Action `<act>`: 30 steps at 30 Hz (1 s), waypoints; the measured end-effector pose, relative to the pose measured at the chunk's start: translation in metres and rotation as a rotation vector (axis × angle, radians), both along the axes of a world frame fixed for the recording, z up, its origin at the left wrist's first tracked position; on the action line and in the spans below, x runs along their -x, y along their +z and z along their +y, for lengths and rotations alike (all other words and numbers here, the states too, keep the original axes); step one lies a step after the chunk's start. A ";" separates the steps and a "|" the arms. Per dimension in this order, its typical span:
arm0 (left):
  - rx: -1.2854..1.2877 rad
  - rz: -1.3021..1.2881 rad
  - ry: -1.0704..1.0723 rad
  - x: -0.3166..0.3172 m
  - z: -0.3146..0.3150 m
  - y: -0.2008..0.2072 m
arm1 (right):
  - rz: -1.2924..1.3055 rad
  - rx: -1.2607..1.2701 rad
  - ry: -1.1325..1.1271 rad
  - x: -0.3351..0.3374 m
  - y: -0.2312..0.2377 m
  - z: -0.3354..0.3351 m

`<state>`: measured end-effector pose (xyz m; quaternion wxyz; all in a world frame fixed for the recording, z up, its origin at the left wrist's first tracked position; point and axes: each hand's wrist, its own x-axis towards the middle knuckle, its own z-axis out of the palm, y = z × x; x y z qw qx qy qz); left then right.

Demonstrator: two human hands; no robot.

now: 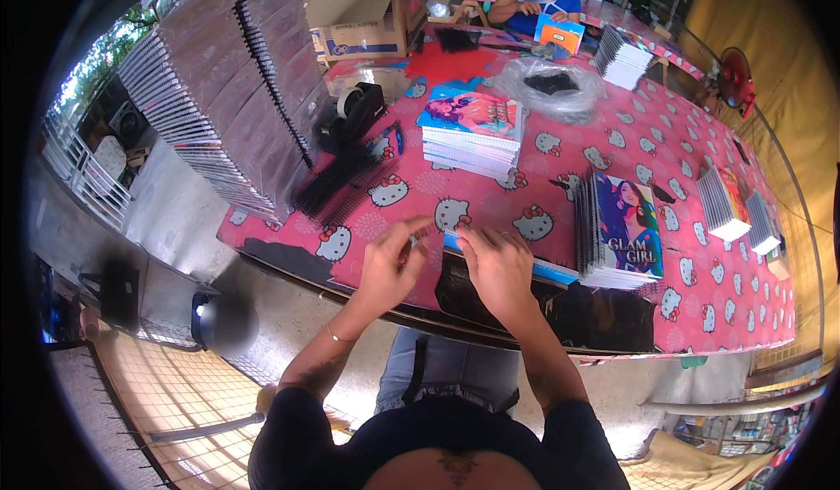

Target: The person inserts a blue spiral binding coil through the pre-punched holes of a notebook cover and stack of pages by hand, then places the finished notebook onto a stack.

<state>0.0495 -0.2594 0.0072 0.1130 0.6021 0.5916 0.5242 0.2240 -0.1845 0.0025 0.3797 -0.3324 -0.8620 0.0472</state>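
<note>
Workshop w/ concrete floor and a yellow curtain (770, 17) at 2 o'clock from the hands. Next biggest: the desk (604, 144), pink patterned cloth, black patches along the near edge. Tall pile of spiral notebooks (271, 61) at 10 o'clock; co-worker (516, 9) at 1 o'clock, far side, w/ an orange-and-blue booklet (560, 35). Open cardboard box (359, 37) at 11 o'clock. Notebook stack w/ a bright cover (472, 131) at 12; another stack (626, 227) at 3, spirals facing left. Clear plastic bag (577, 101) w/ black stuff inside at 1 o'clock. Black tape dispenser (363, 109) at 11, loose black coils (337, 184) at 10.

L hand (394, 258): fingers curled, thumb near forefinger; can't tell if anything's pinched. R hand (497, 262): thumb + fingers closed on the L end of a blue-edged notebook (556, 271), which lies along the near desk edge, its other end out at approx 4 o'clock.

Step in hand: prob. fine fingertip work at that notebook's L end. Next move, I'd judge, calls for R hand keeping it steady, L hand working lightly & precisely beside it.
</note>
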 end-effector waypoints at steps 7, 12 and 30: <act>-0.070 0.020 0.004 -0.006 0.002 -0.014 | 0.016 -0.035 0.011 0.002 0.002 0.001; -0.128 0.080 0.035 -0.007 0.010 -0.020 | -0.004 -0.011 0.006 -0.001 0.005 0.001; 0.029 0.406 -0.391 0.027 0.034 0.018 | 0.059 0.207 0.194 -0.015 0.002 0.010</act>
